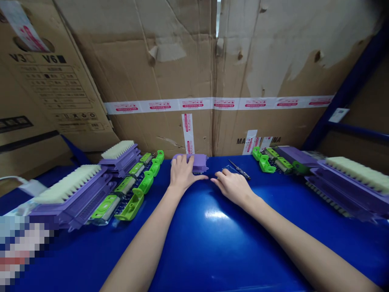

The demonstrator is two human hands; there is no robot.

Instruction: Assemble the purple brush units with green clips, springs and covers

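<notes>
My left hand (181,173) lies over the left part of a purple plastic housing (199,162) at the back middle of the blue table. Its fingers bend over the housing, and the thumb stretches to the right along the front. To the right, my right hand (232,185) is closed, with thumb and index finger together. Anything between those fingertips is too small to make out. Just behind the right hand lies a slim screwdriver (240,169) with a dark shaft. A clear plastic piece (228,168) shows partly beside it.
On the left stand purple housings with cream bristle pads (71,182), beside green-and-clear parts (124,185) and green caps (131,206). More green parts (275,159) and a bristled purple housing (349,186) sit at right. A cardboard wall (158,77) closes the back; a white plug (32,187) is far left.
</notes>
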